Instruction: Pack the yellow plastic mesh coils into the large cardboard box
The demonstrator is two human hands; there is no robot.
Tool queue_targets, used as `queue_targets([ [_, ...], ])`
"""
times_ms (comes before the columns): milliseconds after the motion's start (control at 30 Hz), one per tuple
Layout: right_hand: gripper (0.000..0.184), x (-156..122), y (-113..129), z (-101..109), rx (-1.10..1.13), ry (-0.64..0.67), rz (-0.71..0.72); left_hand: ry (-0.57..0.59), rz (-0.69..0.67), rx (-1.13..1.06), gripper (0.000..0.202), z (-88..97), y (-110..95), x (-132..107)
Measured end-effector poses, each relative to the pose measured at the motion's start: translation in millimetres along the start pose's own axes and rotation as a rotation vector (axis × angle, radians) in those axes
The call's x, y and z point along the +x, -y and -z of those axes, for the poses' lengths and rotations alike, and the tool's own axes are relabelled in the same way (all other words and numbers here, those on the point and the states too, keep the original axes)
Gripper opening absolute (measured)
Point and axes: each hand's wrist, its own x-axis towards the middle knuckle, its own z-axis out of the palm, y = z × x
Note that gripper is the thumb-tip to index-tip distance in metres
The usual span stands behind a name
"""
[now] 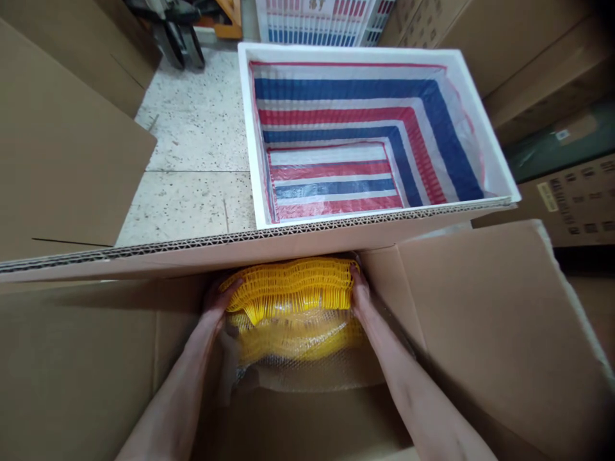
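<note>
Yellow mesh (293, 278) sits gripped between half-curled left hand (222, 298) and right hand (360, 293), not yet out of the box (461, 288) at six o'clock; crate (346, 54) stands at one o'clock.

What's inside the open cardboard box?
Yellow openwork pieces, held between the left hand and right hand; more yellow shows through bubble wrap. Anything underneath is hidden.

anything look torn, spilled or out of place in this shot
Nothing looks spilled. The cardboard flap at right has a pale, rough outer edge, perhaps frayed or taped; I can't tell which. The bubble wrap lies rumpled just below the yellow stack, whose rows look wavy rather than straight.
</note>
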Motion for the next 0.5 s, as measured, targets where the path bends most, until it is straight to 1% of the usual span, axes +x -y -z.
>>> queue_targets([
  [33, 0.060, -2.2, 0.5, 0.4, 0.025, -0.012, 0.006, 0.010, -0.017, -0.007, 0.062, 2.1, 0.2, -4.9],
  [100, 0.058, -9.2, 2.7, 1.8, 0.081, -0.045, -0.020, -0.011, -0.047, 0.035, 0.065, 9.4, 0.3, -21.2],
  [133, 0.056, -14.4, 4.9, 2.9, 0.090, -0.049, -0.049, -0.035, -0.048, 0.080, 0.068, 14.6, -0.1, -33.2],
  [200, 0.052, -29.0, 12.4, 5.6, 0.089, -0.049, -0.101, -0.075, -0.015, 0.165, 0.073, 27.7, -3.1, -66.2],
  [267, 0.048, -49.0, 24.6, 8.5, 0.083, -0.032, -0.117, -0.085, 0.018, 0.179, 0.076, 43.1, -9.1, -109.8],
  [333, 0.046, -73.9, 42.4, 11.2, 0.079, -0.002, -0.120, -0.087, 0.033, 0.145, 0.079, 60.7, -17.8, -160.2],
  [367, 0.045, -88.1, 53.7, 12.3, 0.075, 0.019, -0.131, -0.093, 0.071, 0.135, 0.082, 70.6, -22.9, -186.7],
  [433, 0.043, -120.4, 81.4, 13.2, 0.056, 0.073, -0.155, -0.049, 0.149, 0.141, 0.088, 93.9, -33.7, -240.4],
  [467, 0.042, -138.7, 97.7, 12.5, 0.036, 0.103, -0.157, -0.013, 0.201, 0.142, 0.090, 107.6, -39.2, -267.5],
  [500, 0.042, -158.6, 115.2, 10.8, 0.007, 0.135, -0.156, 0.049, 0.252, 0.138, 0.091, 122.6, -44.9, -295.0],
])
